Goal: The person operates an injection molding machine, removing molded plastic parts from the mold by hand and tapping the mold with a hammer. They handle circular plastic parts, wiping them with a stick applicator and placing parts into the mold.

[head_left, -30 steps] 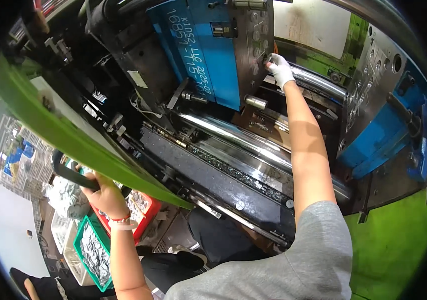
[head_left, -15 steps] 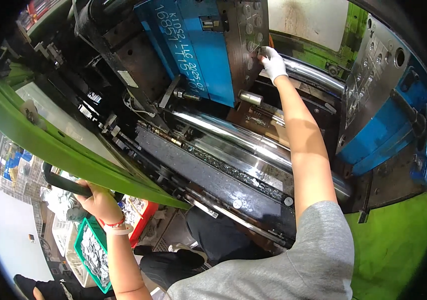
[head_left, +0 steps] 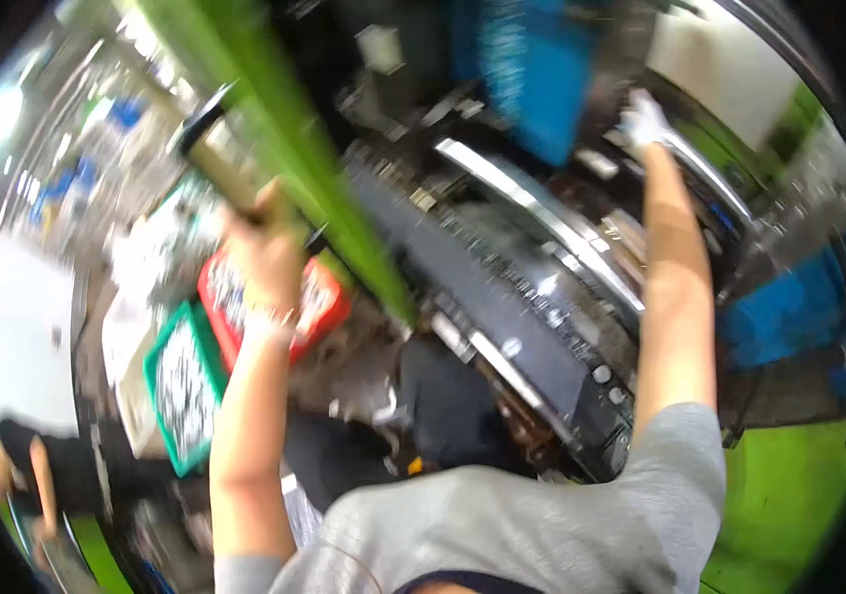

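My left hand (head_left: 269, 247), bare with a band at the wrist, is closed round the handle (head_left: 217, 176) of the green machine door (head_left: 289, 139). At the upper right, my right hand (head_left: 645, 119) wears a white glove and reaches in between the two halves of a mould. It is beside the blue mould half (head_left: 547, 84). Its fingers are smeared by motion, so I cannot make out whether they hold anything. The other blue mould half (head_left: 789, 312) stands to the right of my right forearm.
Shiny tie bars (head_left: 542, 213) cross the machine behind a dark ledge (head_left: 482, 297). On the left are a green crate (head_left: 155, 381) and a red crate (head_left: 339, 297) of small parts, plus white bags (head_left: 160, 252). Another person's arm (head_left: 44, 485) shows at the lower left.
The view has swung, blurring the picture. The green door stands more steeply in view, my left hand still on its handle. My right hand appears farther right, still by the mould.
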Demonstrator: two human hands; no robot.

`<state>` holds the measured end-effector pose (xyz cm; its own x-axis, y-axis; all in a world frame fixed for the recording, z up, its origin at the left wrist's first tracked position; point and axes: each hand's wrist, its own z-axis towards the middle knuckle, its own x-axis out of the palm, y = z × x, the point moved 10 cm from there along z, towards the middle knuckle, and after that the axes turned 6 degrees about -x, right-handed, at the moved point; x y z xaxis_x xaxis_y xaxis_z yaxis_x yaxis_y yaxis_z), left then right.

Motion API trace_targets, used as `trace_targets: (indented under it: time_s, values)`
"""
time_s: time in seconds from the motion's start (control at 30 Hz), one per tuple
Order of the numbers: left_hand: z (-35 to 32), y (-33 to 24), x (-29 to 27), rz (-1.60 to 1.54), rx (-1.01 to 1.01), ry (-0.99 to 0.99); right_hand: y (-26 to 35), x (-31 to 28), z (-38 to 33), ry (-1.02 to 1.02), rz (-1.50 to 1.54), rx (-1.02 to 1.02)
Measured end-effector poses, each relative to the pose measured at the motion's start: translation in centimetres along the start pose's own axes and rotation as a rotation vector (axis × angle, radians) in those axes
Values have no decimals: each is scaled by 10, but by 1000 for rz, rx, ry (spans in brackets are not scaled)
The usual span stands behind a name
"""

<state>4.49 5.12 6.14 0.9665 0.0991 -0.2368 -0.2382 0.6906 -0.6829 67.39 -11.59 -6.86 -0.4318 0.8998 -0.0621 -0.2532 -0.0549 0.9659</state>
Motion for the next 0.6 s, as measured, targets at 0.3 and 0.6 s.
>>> trace_targets:
  time_s: [0.3, 0.6]
  values:
    - [-134, 207, -168, 827, -383, 401, 124, -1, -147, -109, -154, -465]
    - [-121, 179, -111, 939, -165, 181, 257, 82, -331, 32, 191, -594]
